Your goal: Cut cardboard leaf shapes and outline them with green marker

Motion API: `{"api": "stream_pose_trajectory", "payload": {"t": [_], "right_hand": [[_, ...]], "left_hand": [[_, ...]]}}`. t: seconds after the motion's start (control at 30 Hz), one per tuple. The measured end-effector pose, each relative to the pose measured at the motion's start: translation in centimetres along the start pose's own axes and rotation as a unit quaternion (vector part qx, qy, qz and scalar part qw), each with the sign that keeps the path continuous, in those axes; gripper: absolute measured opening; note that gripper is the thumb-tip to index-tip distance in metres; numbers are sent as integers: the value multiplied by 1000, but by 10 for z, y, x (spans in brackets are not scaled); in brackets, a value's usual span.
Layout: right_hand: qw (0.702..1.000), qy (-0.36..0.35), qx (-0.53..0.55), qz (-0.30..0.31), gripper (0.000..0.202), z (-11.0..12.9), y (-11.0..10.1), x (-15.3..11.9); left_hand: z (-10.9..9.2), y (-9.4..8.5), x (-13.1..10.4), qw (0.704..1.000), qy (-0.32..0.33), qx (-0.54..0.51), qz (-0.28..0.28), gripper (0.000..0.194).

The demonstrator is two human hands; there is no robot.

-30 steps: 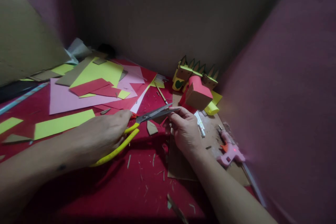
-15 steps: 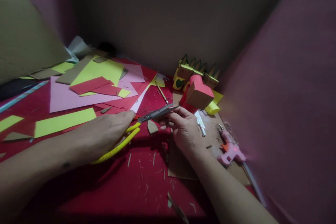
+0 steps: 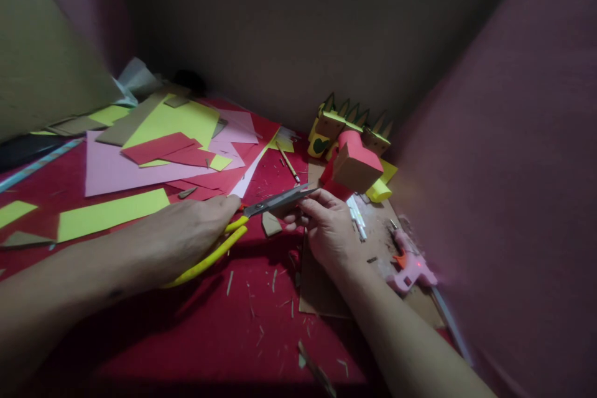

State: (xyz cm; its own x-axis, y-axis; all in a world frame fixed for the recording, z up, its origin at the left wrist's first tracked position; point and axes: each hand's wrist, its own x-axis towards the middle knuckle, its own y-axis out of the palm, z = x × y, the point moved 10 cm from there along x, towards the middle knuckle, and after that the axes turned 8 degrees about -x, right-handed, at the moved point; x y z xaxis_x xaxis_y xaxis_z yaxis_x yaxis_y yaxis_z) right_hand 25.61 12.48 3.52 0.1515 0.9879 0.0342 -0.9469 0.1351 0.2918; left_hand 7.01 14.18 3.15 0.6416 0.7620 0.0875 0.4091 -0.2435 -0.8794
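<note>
My left hand [image 3: 200, 230] is closed round the yellow handles of a pair of scissors [image 3: 209, 259], whose blades point to the right and lie slightly apart near the tips. At those tips, my right hand [image 3: 329, 227] is closed in a pinch; a small dark piece seems to sit between fingers and blades, too hidden to name. Below the blades a small cardboard offcut [image 3: 271, 224] lies on the red cloth. Just beyond my right hand stands a red paper-covered piece [image 3: 357, 165] with a bare cardboard face.
A pink glue gun [image 3: 413, 267] with a red light rests on a cardboard sheet [image 3: 321, 289], near white glue sticks [image 3: 357, 217]. Behind are yellow pieces with green spikes [image 3: 326, 127]. A pencil [image 3: 288, 161], coloured paper [image 3: 116, 165] and cardboard scraps cover the left and back.
Both hands and the scissors hold nearly the same pose. The view has shifted very slightly; nothing has been picked up or let go.
</note>
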Motion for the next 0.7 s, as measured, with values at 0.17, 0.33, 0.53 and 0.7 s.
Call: {"api": "stream_pose_trajectory", "payload": {"t": [0.17,0.33,0.53,0.7], "right_hand": [[1000,-1,-4,-3,19,0,1,0],[1000,3,-7,-6,18,0,0,0],[1000,-2,-6,-2,19,0,-1,1],[1000,-4,-16,-1,20,-2,-3,0]], "left_hand": [[4,1,-1,1000,-21,1,12,25],[1,2,0,1000,-11,7,16,24],[-1,-1,1,1000,23,-10,1,25],[3,-3,1,998,39,-54,-22,27]]}}
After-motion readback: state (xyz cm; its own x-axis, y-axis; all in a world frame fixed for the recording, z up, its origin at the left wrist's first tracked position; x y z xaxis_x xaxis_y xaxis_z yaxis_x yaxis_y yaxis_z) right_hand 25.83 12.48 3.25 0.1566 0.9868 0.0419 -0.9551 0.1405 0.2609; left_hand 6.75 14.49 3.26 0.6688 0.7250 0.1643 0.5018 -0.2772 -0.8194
